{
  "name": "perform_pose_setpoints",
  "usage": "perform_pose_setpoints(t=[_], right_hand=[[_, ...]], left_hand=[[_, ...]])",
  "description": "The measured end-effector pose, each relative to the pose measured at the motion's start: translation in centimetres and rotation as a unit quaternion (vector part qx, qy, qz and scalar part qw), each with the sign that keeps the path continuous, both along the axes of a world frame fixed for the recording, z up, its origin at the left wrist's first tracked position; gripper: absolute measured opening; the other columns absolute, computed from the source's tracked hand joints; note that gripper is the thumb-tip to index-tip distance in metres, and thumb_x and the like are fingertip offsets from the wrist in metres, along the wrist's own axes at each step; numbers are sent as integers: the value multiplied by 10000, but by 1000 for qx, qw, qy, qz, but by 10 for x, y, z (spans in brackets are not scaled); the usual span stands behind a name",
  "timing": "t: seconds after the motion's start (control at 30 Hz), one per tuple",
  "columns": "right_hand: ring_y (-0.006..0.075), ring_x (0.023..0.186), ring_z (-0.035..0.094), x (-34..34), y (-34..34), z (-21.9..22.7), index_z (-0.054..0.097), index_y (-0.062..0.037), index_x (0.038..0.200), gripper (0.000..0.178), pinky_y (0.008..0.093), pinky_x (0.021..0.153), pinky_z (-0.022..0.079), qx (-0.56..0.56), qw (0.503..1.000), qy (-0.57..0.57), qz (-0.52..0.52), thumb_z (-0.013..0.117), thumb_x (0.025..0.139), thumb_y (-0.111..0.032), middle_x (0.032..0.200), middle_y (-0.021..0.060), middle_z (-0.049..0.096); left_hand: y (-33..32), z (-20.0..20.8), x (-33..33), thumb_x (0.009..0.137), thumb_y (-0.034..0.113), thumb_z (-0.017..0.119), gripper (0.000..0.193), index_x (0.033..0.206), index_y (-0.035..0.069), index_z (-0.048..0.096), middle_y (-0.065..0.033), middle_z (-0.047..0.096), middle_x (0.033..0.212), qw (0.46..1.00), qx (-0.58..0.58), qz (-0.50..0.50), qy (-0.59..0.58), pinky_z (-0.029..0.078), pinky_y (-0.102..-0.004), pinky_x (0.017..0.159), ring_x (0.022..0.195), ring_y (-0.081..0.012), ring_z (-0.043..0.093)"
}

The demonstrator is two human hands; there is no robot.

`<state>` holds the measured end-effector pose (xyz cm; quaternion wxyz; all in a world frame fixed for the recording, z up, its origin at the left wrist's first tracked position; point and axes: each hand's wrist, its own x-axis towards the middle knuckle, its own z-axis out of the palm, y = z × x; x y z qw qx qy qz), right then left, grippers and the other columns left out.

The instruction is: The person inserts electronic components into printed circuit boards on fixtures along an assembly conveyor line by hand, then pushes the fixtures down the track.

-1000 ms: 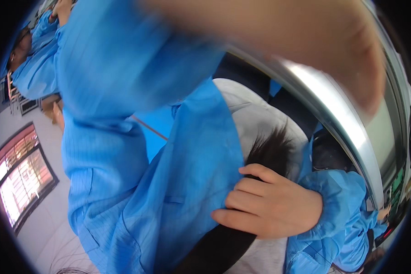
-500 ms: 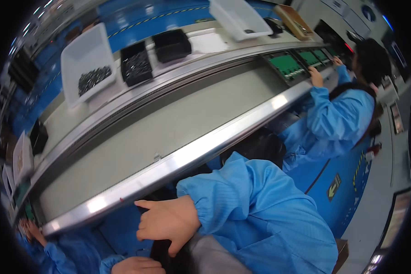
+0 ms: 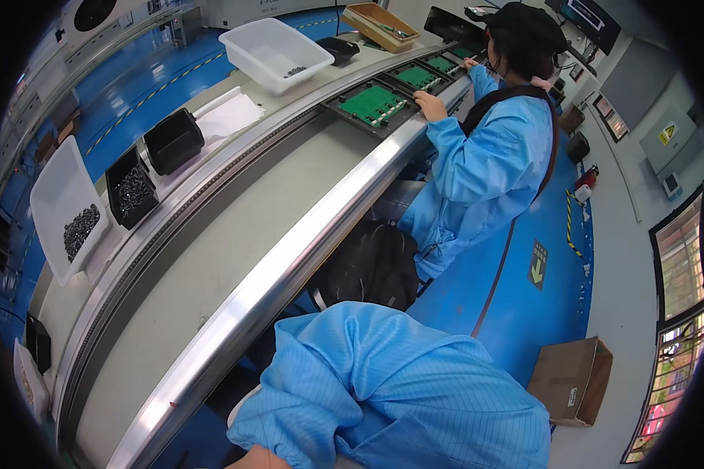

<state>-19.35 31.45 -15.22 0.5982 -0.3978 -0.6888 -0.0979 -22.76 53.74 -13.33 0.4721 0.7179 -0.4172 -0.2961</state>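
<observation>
My right arm, in a blue sleeve, crosses the lower middle of the head view. Of my right hand only a strip of skin past the cuff shows at the bottom edge; its fingers are out of the picture. My left hand is not in view. Nearest my right arm runs the metal front rail of a conveyor line, its grey bed behind it. Farther right, green circuit boards sit in dark frames on the line, and a co-worker's hand touches the nearest frame.
Behind the line stand a white bin of small dark parts, a black bin of similar parts, another black bin, a white tub and a tan tray. A black bag and cardboard box are to the right.
My view has swung right, bringing the co-worker and boards nearer the middle. My right hand has dropped mostly out of the bottom edge, and my left hand has left the view.
</observation>
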Motion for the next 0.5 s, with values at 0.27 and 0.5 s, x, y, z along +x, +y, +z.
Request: perform_pose_setpoints(t=[0.27, 0.5], right_hand=[[340, 834, 531, -25, 0, -9, 577, 45, 913, 204, 411, 848, 405, -141, 962, 102, 211, 465, 926, -125, 921, 217, 593], [348, 740, 524, -20, -4, -9, 569, 31, 816, 200, 397, 727, 427, -90, 990, -19, 111, 469, 913, -111, 787, 230, 580]], left_hand=[[-75, 67, 30, 878, 262, 564, 338, 674, -3, 609, -128, 522, 667, 973, -63, 192, -110, 402, -353, 530, 548, -251, 473], [-89, 43, 71, 880, 167, 533, 320, 601, 14, 570, -99, 520, 595, 928, -318, -194, -13, 395, -327, 474, 474, -204, 451]])
